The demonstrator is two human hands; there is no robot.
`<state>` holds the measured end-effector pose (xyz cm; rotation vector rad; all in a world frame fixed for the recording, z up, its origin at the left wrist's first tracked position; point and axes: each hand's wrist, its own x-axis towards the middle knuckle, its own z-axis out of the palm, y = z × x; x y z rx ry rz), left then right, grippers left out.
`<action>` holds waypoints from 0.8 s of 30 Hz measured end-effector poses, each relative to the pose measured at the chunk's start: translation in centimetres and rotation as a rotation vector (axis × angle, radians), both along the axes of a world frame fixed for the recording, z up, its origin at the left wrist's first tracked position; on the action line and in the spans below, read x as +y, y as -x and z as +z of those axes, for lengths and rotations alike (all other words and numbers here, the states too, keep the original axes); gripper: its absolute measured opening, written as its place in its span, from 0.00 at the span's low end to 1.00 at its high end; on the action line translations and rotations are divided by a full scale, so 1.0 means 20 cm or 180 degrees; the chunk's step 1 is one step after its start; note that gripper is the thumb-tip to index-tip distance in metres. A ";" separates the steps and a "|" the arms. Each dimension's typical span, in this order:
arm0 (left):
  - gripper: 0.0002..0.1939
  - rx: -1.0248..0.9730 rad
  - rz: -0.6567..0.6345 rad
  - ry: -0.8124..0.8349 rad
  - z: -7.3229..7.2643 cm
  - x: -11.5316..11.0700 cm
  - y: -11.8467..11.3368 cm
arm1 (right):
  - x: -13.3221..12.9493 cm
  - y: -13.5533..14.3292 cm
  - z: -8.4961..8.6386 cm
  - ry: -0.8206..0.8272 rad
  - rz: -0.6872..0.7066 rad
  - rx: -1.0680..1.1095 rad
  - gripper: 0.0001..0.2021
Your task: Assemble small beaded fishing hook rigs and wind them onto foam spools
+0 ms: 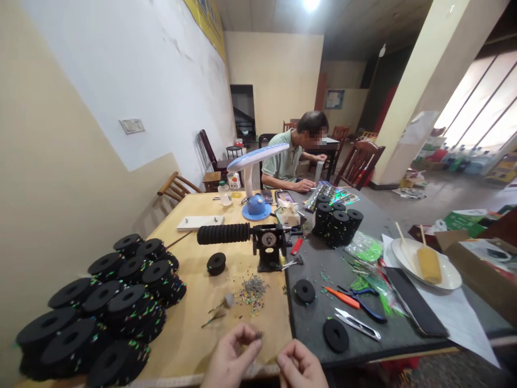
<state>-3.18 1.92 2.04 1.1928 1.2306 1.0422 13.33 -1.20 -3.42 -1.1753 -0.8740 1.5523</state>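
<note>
The left hand (230,358) is pinching a tiny grey bit (257,334), the curled, seemingly empty right hand (301,366) waiting at its four o'clock.

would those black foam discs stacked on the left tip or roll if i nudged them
The black foam discs look light and soft, so a nudge would probably shift them easily. They lie flat in loose, leaning stacks, so the tops may slide off rather than roll. One set on edge could roll, being round.
</note>
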 end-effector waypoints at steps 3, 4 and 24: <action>0.27 -0.0391 -0.0155 0.0780 -0.04 -0.06 -0.06 | -0.03 -0.01 0.01 0.0092 0.0107 -0.0043 0.30; 0.29 -0.0451 -0.0204 0.0924 -0.06 -0.08 -0.08 | -0.04 -0.01 0.01 0.0129 0.0116 -0.0043 0.29; 0.22 -0.0359 0.0105 0.0866 -0.07 -0.20 -0.12 | -0.09 0.04 0.07 0.0170 0.0030 -0.0393 0.30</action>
